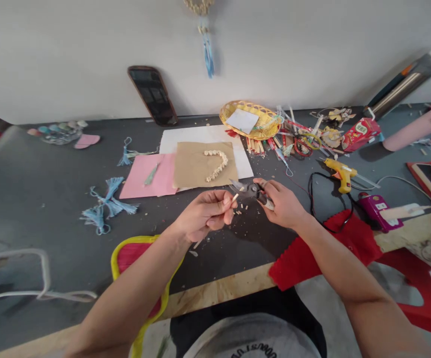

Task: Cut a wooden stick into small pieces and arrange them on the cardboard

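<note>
My left hand (210, 214) pinches a thin pale wooden stick (235, 198) between thumb and fingers. Wrapped round the handles of a pair of pruning shears (253, 189) is my right hand (283, 203). The shears' blades point left and meet the upper end of the stick; whether they touch it I cannot tell. Short cut pieces of stick (239, 212) lie on the dark table just below the blades. Behind my hands, a curved row of small pale pieces (221, 164) rests on a brown paper sheet (189, 166).
Blue tassels (107, 201) and pink paper (133, 176) lie left. A yellow basket (234, 107) stands at the back, with scissors (307, 144) and sticks beside it. Right are a yellow glue gun (340, 174), a purple power adapter (381, 211) and red cloth (301, 261). A phone (153, 94) leans on the wall.
</note>
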`<state>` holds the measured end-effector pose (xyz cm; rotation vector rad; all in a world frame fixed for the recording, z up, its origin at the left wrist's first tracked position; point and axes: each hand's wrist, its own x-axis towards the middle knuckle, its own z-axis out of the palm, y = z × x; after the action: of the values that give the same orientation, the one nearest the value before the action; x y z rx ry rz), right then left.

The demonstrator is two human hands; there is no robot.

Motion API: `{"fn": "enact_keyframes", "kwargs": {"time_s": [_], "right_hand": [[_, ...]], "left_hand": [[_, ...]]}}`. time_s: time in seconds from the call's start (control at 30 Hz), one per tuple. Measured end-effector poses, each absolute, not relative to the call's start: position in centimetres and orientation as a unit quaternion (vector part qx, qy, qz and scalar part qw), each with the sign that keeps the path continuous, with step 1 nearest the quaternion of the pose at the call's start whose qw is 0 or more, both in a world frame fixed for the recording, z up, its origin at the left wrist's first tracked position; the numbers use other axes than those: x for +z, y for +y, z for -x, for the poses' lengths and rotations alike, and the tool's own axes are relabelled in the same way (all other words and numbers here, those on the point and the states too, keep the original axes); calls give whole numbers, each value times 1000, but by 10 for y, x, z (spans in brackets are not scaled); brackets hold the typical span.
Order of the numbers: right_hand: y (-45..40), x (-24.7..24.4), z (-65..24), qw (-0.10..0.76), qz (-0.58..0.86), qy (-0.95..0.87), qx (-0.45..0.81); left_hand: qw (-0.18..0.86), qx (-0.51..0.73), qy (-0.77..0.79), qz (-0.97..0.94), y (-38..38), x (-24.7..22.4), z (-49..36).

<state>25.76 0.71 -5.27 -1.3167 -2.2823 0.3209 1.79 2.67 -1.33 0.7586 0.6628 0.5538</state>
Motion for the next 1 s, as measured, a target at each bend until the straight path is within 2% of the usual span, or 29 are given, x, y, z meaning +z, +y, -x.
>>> {"fn": "enact_keyframes", "kwargs": {"time_s": [0.23, 0.3, 0.63, 1.0], "right_hand": [[11, -57, -258, 229, 511, -823, 102], [12, -57, -259, 221, 505, -828, 102], [11, -55, -262, 249, 439, -857, 104], [6, -45, -260, 201, 494, -836, 126]], "left_hand": [[653, 407, 398, -500, 23, -21, -26], [640, 414, 397, -511, 21, -22, -26], [827, 285, 312, -372, 26, -17, -21], [841, 279, 328, -327, 30, -18, -18]]}}
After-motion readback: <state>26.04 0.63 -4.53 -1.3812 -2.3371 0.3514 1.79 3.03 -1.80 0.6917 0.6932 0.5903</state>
